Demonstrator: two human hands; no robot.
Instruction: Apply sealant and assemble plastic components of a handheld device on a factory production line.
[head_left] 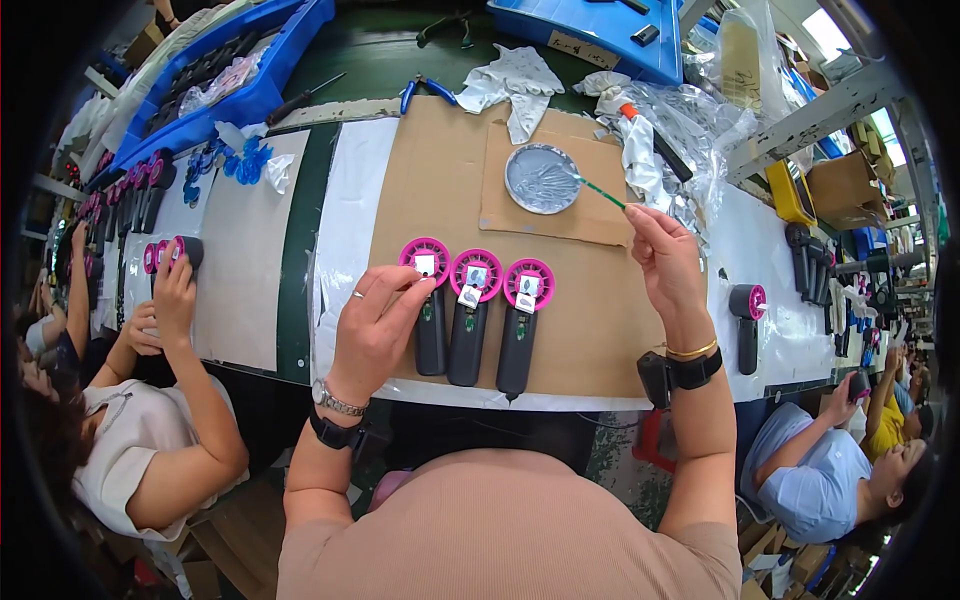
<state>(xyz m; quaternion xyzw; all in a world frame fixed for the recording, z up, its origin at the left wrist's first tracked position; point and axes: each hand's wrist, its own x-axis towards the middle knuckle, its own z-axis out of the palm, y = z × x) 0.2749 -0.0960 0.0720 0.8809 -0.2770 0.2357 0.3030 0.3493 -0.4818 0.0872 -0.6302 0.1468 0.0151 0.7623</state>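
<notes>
In my right hand [665, 260], a thin green stick [603, 195] is pinched between thumb and fingers. Its far end reaches the right side of a round dish [509, 190] of grey paste [540, 180]. Three black-handled handheld fans with pink rings lie side by side: the left fan [430, 340], middle fan [466, 345] and right fan [515, 350]. Small white and silvery square pieces sit on their rings. My left hand [372, 322] is closed in a pinch at the left fan, beside its white square [425, 264]; what the fingertips hold is hidden.
Under the dish lies a cardboard sheet [500, 215]. Beyond it are blue-handled pliers [425, 92], a white cloth [512, 82] and a blue bin [600, 45]. Another fan [748, 325] lies to the right. Co-workers sit on both sides; one person's hands [170, 305] handle fans at left.
</notes>
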